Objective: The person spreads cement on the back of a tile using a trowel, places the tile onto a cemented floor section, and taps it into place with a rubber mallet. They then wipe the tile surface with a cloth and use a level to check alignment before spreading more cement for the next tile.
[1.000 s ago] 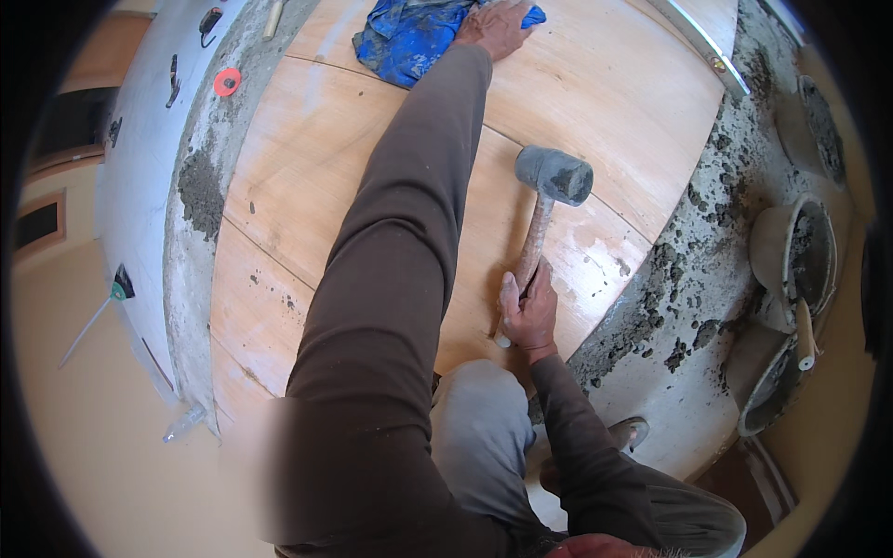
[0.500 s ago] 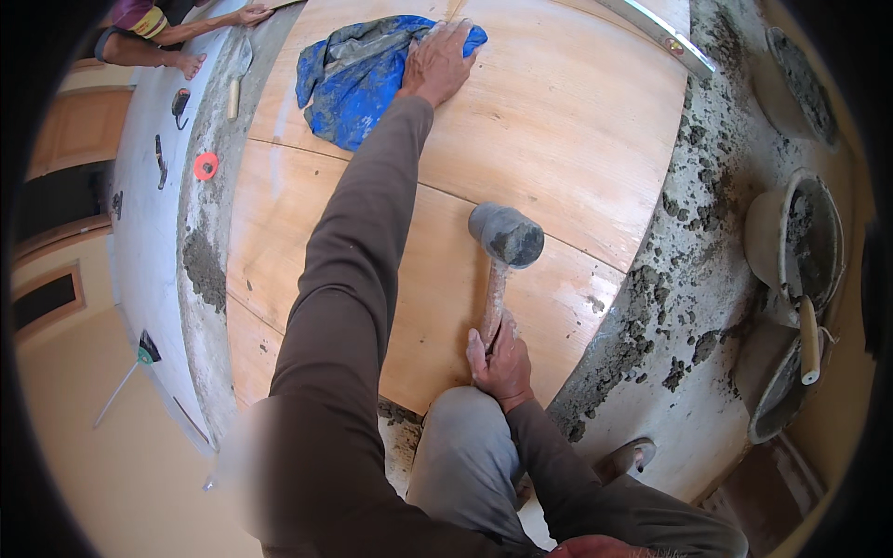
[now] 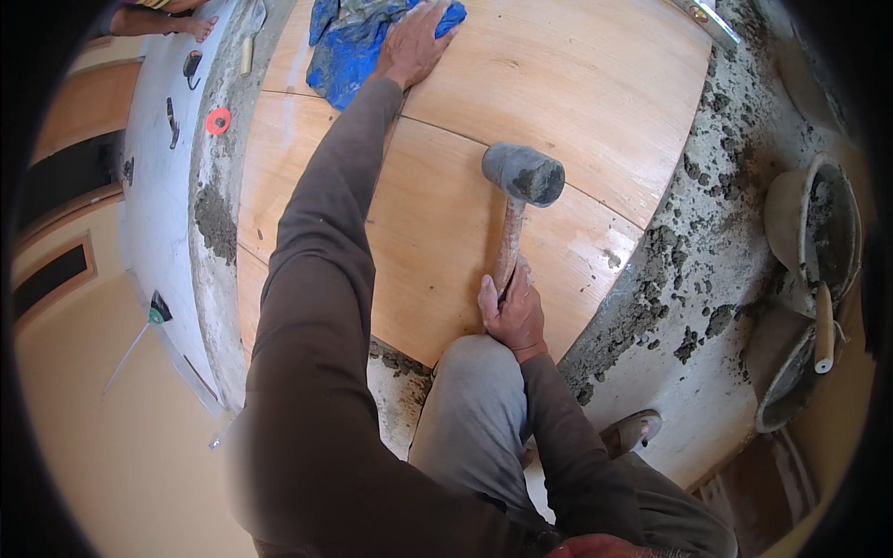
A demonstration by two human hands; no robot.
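Biggest first: wood-look tiles fill the middle of the floor. Probably heavy, stiff, brittle at the corners, a bit slick; best held under opposite edges. Looks: pale orange-brown, wavy grain, dark joints, whitish smears. Lumpy gray mortar runs along the right side.

Next, mortar tub at far right, grimy gray, wooden tool handle by its lower rim.

Blue cloth lies crumpled on the tiles, top center-left. Should be light, limp, maybe damp; bunch it anywhere. Looks: bright blue, caked with gray grime. Left hand rests on its right end (pinching or only pressing, cannot tell).

Rubber mallet is over the tiles at center, head pointing away from the person; cannot tell whether it touches. Likely head-heavy, slightly springy head, stiff handle; take it low on the handle for a swing, nearer the head for control. Looks: dark gray cylinder, scuffed, mottled face; handle crusted pale. Right hand is wrapped around the lower handle, thumb along it, just beyond the knee.

Smallest: red disc, dark center, on the left strip.
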